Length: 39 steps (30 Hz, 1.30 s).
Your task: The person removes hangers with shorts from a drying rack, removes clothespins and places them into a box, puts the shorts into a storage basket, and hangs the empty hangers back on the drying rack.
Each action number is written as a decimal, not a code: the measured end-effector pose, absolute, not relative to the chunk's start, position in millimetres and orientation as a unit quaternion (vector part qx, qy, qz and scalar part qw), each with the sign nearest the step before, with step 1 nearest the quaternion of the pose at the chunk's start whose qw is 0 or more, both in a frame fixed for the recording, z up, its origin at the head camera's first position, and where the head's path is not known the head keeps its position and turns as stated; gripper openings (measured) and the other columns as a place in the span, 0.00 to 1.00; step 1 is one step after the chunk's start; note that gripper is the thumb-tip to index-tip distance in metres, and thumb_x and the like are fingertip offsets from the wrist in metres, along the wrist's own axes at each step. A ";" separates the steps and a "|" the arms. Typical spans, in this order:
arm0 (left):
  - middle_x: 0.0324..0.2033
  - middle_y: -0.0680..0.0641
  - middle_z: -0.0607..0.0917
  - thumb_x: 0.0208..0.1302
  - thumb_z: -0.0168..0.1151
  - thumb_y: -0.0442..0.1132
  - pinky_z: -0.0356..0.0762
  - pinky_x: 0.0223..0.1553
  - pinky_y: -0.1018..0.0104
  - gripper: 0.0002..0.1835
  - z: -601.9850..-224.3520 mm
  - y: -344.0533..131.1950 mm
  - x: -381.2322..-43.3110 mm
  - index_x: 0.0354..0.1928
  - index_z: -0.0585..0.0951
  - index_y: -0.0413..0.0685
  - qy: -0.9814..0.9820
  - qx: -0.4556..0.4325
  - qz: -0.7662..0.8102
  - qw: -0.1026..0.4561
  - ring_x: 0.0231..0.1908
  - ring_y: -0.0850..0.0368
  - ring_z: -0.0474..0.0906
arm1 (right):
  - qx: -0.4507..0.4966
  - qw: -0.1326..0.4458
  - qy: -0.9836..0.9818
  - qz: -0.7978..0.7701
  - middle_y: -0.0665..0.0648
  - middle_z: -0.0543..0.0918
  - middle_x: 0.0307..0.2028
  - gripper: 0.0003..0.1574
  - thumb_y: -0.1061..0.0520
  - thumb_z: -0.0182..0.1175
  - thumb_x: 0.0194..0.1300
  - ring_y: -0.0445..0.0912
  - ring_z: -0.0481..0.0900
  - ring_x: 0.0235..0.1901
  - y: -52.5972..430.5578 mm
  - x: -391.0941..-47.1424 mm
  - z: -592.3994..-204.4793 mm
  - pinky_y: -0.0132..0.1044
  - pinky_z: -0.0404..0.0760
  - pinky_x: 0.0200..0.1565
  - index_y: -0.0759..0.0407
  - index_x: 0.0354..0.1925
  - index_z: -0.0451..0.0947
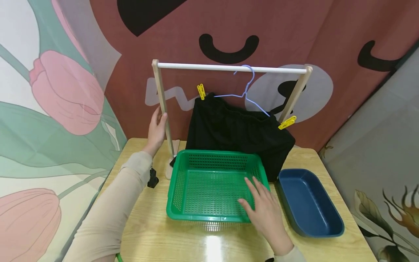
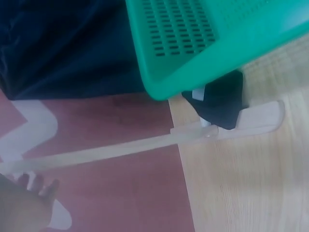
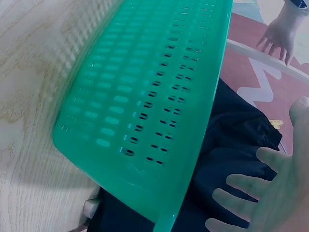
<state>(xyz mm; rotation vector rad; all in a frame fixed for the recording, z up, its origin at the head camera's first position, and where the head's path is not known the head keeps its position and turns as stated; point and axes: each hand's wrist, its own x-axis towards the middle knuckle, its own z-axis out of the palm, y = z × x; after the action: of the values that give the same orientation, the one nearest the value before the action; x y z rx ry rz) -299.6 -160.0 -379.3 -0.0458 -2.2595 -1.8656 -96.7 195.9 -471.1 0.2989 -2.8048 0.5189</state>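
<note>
My left hand (image 1: 158,127) is at the left wooden post of a small drying rack (image 1: 229,68), fingertips right at the post and fingers loosely extended. Over the right side of a green perforated basket (image 1: 216,193), my right hand (image 1: 266,211) spreads its fingers and holds nothing. Behind the basket hangs a black garment (image 1: 235,127) with a gathered waistband, on a purple hanger (image 1: 246,87) hooked over the rack's white bar. One yellow clothespin (image 1: 201,91) sits at its left top corner, another yellow clothespin (image 1: 287,122) at its right. The basket hides part of the garment's lower edge.
A dark blue basin (image 1: 309,203) stands right of the basket on the wooden table (image 1: 147,225). A small black object (image 1: 152,178) lies near the rack's left foot. Printed curtains (image 1: 294,29) hang close behind and at both sides.
</note>
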 end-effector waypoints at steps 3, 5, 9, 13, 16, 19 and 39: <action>0.73 0.40 0.61 0.79 0.45 0.47 0.61 0.67 0.45 0.32 -368.1 -158.8 -298.0 0.78 0.51 0.51 -0.764 -0.015 -0.637 0.099 0.69 0.43 0.60 | 0.103 0.138 -0.968 0.180 0.63 0.63 0.72 0.45 0.37 0.61 0.67 0.64 0.66 0.66 196.4 -96.6 -472.1 0.64 0.67 0.61 0.46 0.75 0.59; 0.70 0.36 0.64 0.79 0.47 0.44 0.63 0.66 0.45 0.31 -362.9 -157.2 -296.7 0.78 0.53 0.46 -0.762 -0.015 -0.639 0.102 0.68 0.40 0.62 | 0.103 0.138 -0.968 0.181 0.63 0.64 0.72 0.45 0.38 0.62 0.67 0.64 0.66 0.66 196.9 -96.9 -472.7 0.63 0.67 0.61 0.47 0.75 0.60; 0.65 0.33 0.69 0.78 0.48 0.42 0.65 0.64 0.44 0.29 -368.5 -155.8 -304.2 0.76 0.57 0.44 -0.759 -0.015 -0.639 0.121 0.64 0.38 0.66 | 0.101 0.134 -0.969 0.181 0.63 0.64 0.71 0.44 0.39 0.63 0.67 0.64 0.66 0.66 198.5 -97.2 -474.0 0.63 0.67 0.61 0.47 0.75 0.60; 0.60 0.35 0.74 0.78 0.49 0.44 0.69 0.61 0.48 0.27 -387.4 -156.0 -322.7 0.74 0.63 0.46 -0.767 -0.011 -0.626 0.141 0.60 0.42 0.70 | 0.100 0.133 -0.970 0.177 0.63 0.65 0.71 0.44 0.38 0.62 0.67 0.64 0.67 0.65 201.0 -98.0 -475.8 0.63 0.67 0.60 0.47 0.75 0.60; 0.58 0.35 0.76 0.77 0.50 0.44 0.70 0.59 0.51 0.25 -394.2 -158.0 -330.9 0.70 0.68 0.43 -0.772 -0.007 -0.620 0.141 0.58 0.43 0.71 | 0.100 0.135 -0.970 0.177 0.64 0.66 0.70 0.44 0.38 0.62 0.67 0.64 0.67 0.65 201.6 -99.0 -477.3 0.63 0.68 0.60 0.47 0.75 0.60; 0.58 0.34 0.76 0.77 0.50 0.43 0.69 0.59 0.52 0.24 -393.0 -162.0 -332.3 0.68 0.69 0.39 -0.769 0.003 -0.626 0.129 0.57 0.43 0.71 | 0.102 0.139 -0.968 0.181 0.64 0.67 0.70 0.44 0.39 0.63 0.67 0.64 0.68 0.65 200.7 -100.6 -478.5 0.64 0.68 0.59 0.47 0.75 0.61; 0.65 0.33 0.69 0.80 0.41 0.44 0.60 0.66 0.49 0.25 -398.8 -165.4 -333.8 0.72 0.61 0.39 -0.731 -0.027 -0.676 0.088 0.68 0.42 0.62 | 0.152 0.252 -0.934 0.203 0.60 0.75 0.64 0.39 0.43 0.67 0.63 0.60 0.75 0.59 205.8 -114.3 -459.1 0.61 0.73 0.55 0.55 0.67 0.72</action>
<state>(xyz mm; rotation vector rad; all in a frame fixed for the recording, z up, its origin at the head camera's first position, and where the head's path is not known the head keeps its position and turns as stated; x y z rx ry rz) -333.8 -165.4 -398.8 -0.0797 -2.1778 -2.0117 -114.3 205.8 -459.1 0.4146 -2.5398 0.5524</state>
